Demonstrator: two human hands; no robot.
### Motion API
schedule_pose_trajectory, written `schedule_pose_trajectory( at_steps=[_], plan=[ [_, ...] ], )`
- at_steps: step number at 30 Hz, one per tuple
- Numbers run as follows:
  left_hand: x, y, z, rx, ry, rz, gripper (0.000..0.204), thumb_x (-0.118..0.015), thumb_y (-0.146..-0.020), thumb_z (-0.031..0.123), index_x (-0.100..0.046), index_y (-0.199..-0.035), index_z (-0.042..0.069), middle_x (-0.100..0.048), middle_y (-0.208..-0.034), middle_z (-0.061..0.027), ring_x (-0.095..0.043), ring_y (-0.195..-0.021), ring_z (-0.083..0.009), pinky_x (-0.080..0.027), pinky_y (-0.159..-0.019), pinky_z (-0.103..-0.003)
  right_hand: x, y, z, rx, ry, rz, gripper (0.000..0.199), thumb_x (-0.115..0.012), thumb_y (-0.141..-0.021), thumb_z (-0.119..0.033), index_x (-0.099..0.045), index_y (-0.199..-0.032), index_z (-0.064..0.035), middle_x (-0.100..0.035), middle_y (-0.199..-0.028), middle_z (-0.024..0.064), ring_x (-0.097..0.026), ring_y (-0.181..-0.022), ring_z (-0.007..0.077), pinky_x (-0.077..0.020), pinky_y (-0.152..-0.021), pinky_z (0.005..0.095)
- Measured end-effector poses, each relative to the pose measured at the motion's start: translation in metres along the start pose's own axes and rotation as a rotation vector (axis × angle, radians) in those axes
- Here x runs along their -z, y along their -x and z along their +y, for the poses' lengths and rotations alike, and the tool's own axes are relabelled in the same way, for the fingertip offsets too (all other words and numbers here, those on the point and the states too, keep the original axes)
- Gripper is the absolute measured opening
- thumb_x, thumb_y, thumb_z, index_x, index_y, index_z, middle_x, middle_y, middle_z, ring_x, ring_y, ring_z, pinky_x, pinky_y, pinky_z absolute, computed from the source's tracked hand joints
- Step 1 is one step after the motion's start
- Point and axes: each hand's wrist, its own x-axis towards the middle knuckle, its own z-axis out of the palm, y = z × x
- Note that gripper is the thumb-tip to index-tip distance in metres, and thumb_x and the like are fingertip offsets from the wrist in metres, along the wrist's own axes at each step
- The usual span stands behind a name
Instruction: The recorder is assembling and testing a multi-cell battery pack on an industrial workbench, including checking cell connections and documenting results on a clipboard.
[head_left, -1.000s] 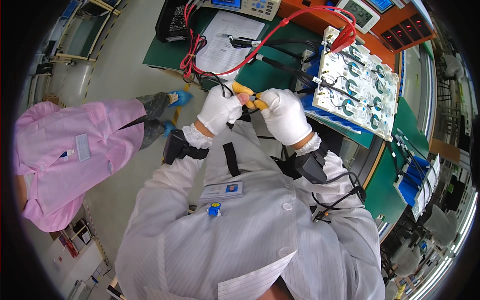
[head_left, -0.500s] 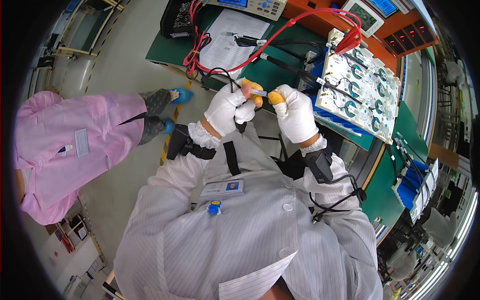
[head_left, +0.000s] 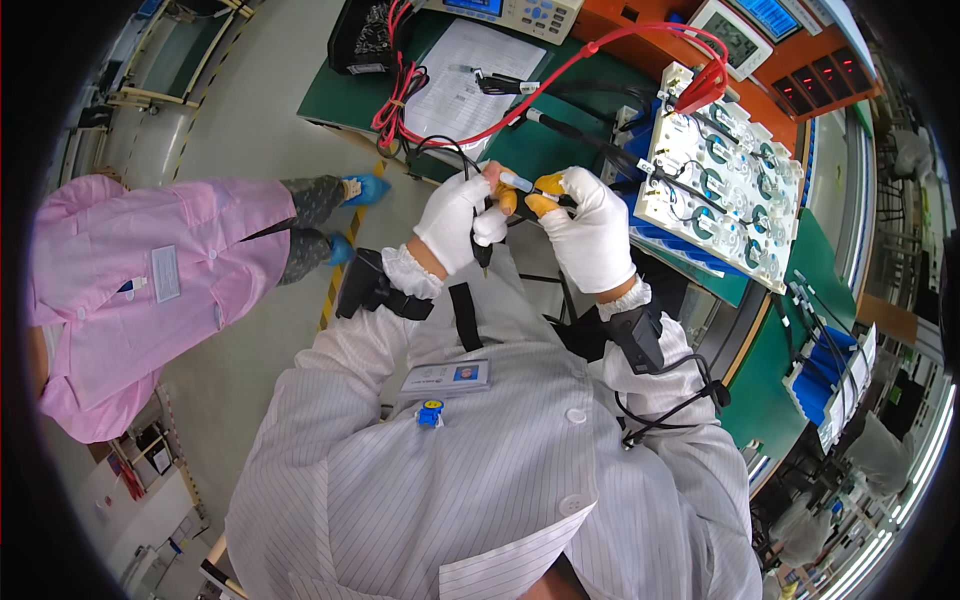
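My left hand [head_left: 455,218], in a white glove with yellow fingertips, pinches a small translucent, whitish tube-shaped piece [head_left: 516,182] in front of my chest. A thin black lead [head_left: 445,143] runs from the bench into this hand, and a black, pen-like probe [head_left: 484,250] pokes out below the palm. My right hand [head_left: 590,232], gloved the same way, is closed at the piece's right end. Something slim and dark shows between its yellow fingertips, too small to name. To the right stands a white fixture board [head_left: 725,180] with round dark coils and black cables.
Red test leads [head_left: 560,75] arch over the green bench to the board. Behind lie printed sheets [head_left: 475,80], a black bin [head_left: 358,40] and a bench meter [head_left: 510,15]. A blue rack [head_left: 825,370] holds cables at right. A person in pink [head_left: 165,290] stands at left.
My right fingers have shifted from beside the translucent piece onto its right end, and a dark slim part now shows between them. The piece tilts more. My left hand stays nearly in place.
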Motion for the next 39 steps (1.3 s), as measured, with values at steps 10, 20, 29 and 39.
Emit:
schedule_pose_trajectory(
  at_steps=[10, 20, 29, 39],
  plan=[
    [0.032, -0.074, 0.063, -0.865, -1.691, 0.820, 0.039, -0.059, -0.086, 0.014, -0.057, -0.118, -0.006, -0.066, -0.090, -0.0266, -0.061, -0.083, -0.0483, -0.049, -0.076, -0.050, 0.026, 0.002, -0.041, 0.028, 0.026, -0.343, 0.034, -0.072, -0.080, -0.006, -0.065, -0.113, -0.0019, -0.067, -0.105, 0.0156, -0.065, -0.090, 0.0330, -0.0534, -0.078, 0.0352],
    [0.031, -0.045, 0.089, -0.353, -2.148, 0.520, 0.042, -0.063, -0.076, 0.015, -0.063, -0.117, 0.006, -0.066, -0.102, -0.0238, -0.066, -0.089, -0.0385, -0.054, -0.074, -0.048, 0.050, -0.010, -0.072, -0.096, 0.045, -0.324, 0.033, -0.072, -0.083, -0.011, -0.064, -0.112, 0.0013, -0.068, -0.104, 0.0172, -0.068, -0.092, 0.0307, -0.0541, -0.077, 0.0348],
    [0.034, -0.025, 0.047, -0.386, -2.260, 0.429, 0.031, -0.065, -0.081, 0.035, -0.071, -0.096, 0.009, -0.068, -0.089, -0.0184, -0.067, -0.080, -0.0359, -0.054, -0.069, -0.047, 0.005, -0.027, -0.038, -0.232, 0.272, -0.090, 0.066, -0.072, -0.085, -0.024, -0.045, -0.138, 0.0044, -0.060, -0.123, 0.0277, -0.065, -0.106, 0.0364, -0.0520, -0.088, 0.0374],
    [0.076, -0.122, 0.083, -0.612, -1.850, 0.716, 0.022, -0.057, -0.086, 0.018, -0.060, -0.101, 0.002, -0.063, -0.094, -0.0262, -0.062, -0.088, -0.0438, -0.048, -0.075, -0.052, 0.036, -0.017, -0.076, -0.267, -0.136, -0.485, 0.045, -0.071, -0.087, -0.020, -0.061, -0.124, 0.0028, -0.070, -0.094, 0.0194, -0.067, -0.078, 0.0213, -0.0538, -0.076, 0.0306]
  ],
)
